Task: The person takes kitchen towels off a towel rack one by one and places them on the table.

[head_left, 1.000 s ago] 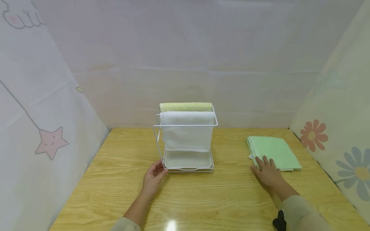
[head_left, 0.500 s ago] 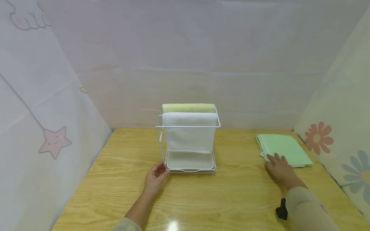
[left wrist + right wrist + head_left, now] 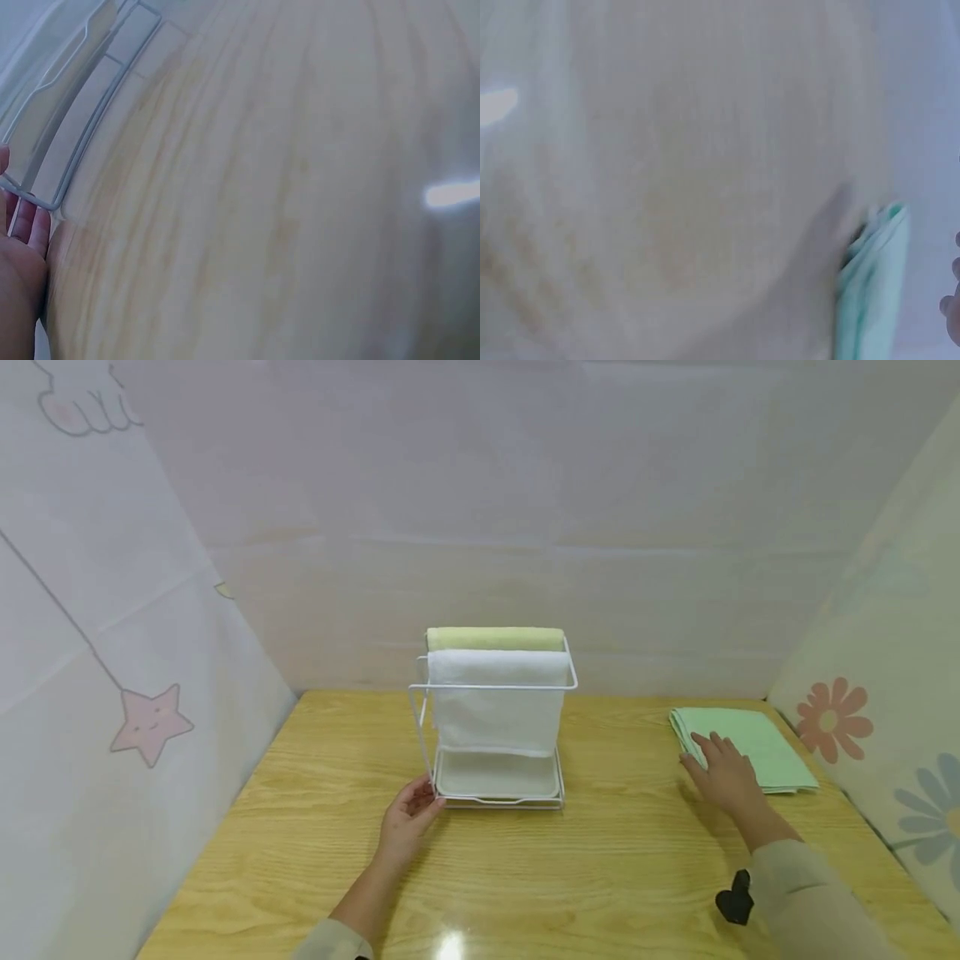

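Looked across a wood-grained table (image 3: 600,877), backed by a pale sheet (image 3: 480,485) and flanked on both sides by printed hangings (image 3: 900,635). Found the white wire rack (image 3: 491,687) standing upright, somewhat left of the tabletop's middle and turned front-on, presumably for easy reach over its bare front bar. Saw a white towel (image 3: 497,718) draped over the rail behind that bar, a yellowish towel (image 3: 495,639) over the rearmost, and a pale tray (image 3: 497,775) lying in the base.

Gripped the rack's near left corner with the left hand (image 3: 405,818), thumb in front and fingers behind, likely to keep so light a frame from sliding; held low, well away from the hanging towels. Held the right hand (image 3: 723,777) over the near left part of the folded green cloth (image 3: 772,747), with fingers loosely extended and nothing in the grasp, apparently just off the fabric, judging by the gap in the right wrist view.

Noted the cloth lying flat at the table's right, with its layered left edge toward the rack. Saw bare wood between cloth and rack, and a broader stretch in front of both, roomy enough for sideways passage. Judged the right side tighter, close to the hanging. Noticed a black device (image 3: 735,900) beside the right sleeve (image 3: 810,893), a possible snag on the wires.
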`<state>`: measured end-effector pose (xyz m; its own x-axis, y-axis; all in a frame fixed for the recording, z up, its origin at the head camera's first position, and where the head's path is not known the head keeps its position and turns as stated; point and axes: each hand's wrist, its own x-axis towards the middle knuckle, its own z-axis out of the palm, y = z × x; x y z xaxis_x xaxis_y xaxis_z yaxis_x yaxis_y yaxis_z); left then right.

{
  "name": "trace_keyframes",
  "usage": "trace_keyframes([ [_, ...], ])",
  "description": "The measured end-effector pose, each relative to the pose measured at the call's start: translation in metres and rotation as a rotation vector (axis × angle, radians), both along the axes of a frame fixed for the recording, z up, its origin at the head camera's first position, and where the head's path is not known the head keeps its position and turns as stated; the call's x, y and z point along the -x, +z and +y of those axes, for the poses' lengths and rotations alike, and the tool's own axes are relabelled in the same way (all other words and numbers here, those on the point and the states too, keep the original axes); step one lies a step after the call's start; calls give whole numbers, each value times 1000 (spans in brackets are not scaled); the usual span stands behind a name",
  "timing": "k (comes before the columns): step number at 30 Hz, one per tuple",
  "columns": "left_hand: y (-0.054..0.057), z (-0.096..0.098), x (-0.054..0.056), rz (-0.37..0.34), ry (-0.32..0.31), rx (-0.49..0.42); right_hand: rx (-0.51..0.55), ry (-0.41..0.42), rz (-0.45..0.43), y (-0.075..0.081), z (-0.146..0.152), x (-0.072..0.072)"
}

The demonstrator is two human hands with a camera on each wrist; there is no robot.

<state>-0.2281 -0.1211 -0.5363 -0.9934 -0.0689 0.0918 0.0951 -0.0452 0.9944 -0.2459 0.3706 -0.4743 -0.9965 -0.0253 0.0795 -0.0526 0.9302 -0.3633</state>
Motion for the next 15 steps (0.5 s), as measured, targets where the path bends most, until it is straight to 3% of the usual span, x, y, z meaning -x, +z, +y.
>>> trace_keyframes([
  [9, 4, 1, -1, 16, 2, 17, 222, 131, 146, 90, -62, 11],
  [15, 3, 1, -2, 19, 12, 17, 344, 243, 225, 142, -106, 14],
])
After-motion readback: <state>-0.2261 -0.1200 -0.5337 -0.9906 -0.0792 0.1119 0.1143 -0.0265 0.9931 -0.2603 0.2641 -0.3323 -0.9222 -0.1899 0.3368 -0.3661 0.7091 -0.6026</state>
